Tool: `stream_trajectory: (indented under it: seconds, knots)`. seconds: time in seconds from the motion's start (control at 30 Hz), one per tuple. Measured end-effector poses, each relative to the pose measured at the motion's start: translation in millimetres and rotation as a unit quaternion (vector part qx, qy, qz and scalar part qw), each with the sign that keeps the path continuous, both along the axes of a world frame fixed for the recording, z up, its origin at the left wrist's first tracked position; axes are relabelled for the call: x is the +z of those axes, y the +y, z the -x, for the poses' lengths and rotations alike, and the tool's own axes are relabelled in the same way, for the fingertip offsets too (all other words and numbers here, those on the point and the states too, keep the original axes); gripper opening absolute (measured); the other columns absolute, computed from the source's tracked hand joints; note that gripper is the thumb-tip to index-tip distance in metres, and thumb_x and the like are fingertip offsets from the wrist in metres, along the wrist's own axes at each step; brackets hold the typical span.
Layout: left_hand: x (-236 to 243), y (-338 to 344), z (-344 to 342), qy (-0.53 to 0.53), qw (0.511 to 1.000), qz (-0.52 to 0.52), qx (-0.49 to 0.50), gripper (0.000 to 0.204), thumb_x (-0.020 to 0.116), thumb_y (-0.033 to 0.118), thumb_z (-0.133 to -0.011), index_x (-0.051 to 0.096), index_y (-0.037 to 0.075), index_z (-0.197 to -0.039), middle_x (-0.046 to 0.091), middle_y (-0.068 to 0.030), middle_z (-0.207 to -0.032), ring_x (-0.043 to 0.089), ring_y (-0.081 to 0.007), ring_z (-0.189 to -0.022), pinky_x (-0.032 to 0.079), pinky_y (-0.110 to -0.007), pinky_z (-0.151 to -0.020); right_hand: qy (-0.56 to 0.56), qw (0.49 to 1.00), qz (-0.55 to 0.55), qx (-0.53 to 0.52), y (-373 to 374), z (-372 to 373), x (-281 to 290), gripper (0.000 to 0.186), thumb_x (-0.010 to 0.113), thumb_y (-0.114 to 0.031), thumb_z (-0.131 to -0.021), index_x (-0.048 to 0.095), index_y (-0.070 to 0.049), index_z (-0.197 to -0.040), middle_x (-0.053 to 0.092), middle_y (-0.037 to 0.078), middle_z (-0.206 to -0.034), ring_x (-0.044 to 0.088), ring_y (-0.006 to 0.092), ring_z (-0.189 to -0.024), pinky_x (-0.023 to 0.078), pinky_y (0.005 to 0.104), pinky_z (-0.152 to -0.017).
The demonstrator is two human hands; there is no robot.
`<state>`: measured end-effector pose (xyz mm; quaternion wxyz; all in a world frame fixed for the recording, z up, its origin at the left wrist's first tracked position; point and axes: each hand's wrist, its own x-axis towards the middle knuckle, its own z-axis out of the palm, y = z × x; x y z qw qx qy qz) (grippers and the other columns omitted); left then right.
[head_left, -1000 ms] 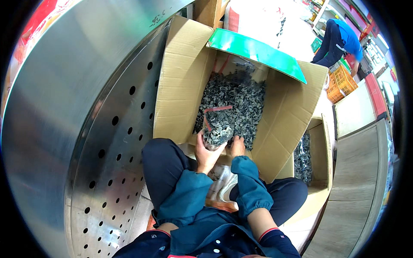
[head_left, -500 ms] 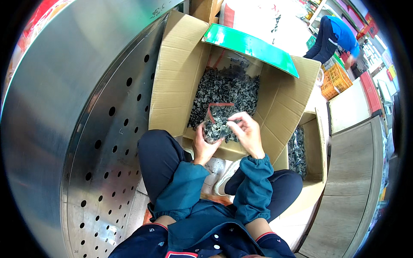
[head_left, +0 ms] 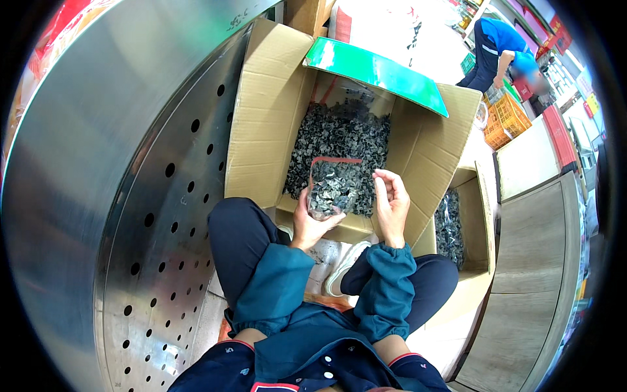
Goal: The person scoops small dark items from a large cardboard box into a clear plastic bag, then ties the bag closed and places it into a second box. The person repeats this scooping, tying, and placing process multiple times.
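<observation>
My left hand is wrapped round the lower part of a clear plastic bag with a red strip along its top edge. Dark, curled dried pieces, like dried black fungus, fill the bag. To its right, apart from the bag, my right hand is raised with thumb and forefinger tips close together; anything between them is too small to make out. Both hands are over the near side of an open cardboard box. More of the loose dark dried pieces lie inside it.
A perforated steel panel rises close on my left. A second cardboard box with dark contents stands right of the first. Beyond are a white sack, an orange crate and a bending person in blue. A wooden cabinet is at right.
My right hand has drawn back from the mouth of the bag, to the right. The left hand keeps the bag in about the same place. The person in blue has shifted slightly.
</observation>
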<state>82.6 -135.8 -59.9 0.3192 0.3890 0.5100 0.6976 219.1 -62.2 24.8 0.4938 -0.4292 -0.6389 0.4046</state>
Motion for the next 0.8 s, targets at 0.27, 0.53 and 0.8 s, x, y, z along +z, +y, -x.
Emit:
stream_trajectory:
  seconds: [0.27, 0.53, 0.8]
  knots:
    - [8.0, -5.6, -1.5, -0.1, 0.984, -0.036, -0.142, 0.083, 0.083, 0.006, -0.057, 0.036, 0.002, -0.125, 0.053, -0.0081, -0.113, 0.053, -0.0153, -0.103, 0.043, -0.03, -0.089, 0.085, 0.979, 0.058, 0.176, -4.7, -3.4, -23.1, 0.018, 0.052, -0.008, -0.089, 0.06, -0.002, -0.104, 0.059, 0.007, -0.106, 0.054, 0.0103, -0.095, 0.044, 0.0245, -0.082]
    - [24.6, -8.4, 1.0, -0.152, 0.955, -0.052, -0.249, 0.103, 0.084, 0.0, -0.052, 0.025, 0.007, -0.137, 0.038, -0.0087, -0.13, 0.042, -0.0179, -0.117, 0.038, -0.033, -0.098, 0.219, 0.954, 0.12, 0.166, -11.5, 3.9, -32.4, 0.015, 0.052, -0.013, -0.09, 0.06, -0.001, -0.095, 0.062, 0.007, -0.098, 0.056, 0.0106, -0.09, 0.044, 0.0251, -0.081]
    - [14.3, -6.2, 9.9, 0.057, 0.979, -0.042, -0.191, 0.086, 0.087, 0.014, -0.049, 0.041, 0.002, -0.121, 0.044, -0.0074, -0.117, 0.044, -0.0167, -0.109, 0.035, -0.031, -0.096, 0.246, 0.944, 0.106, 0.191, -10.3, -1.5, -33.3, 0.015, 0.051, -0.014, -0.09, 0.059, -0.002, -0.091, 0.058, 0.009, -0.103, 0.054, 0.013, -0.092, 0.042, 0.0269, -0.084]
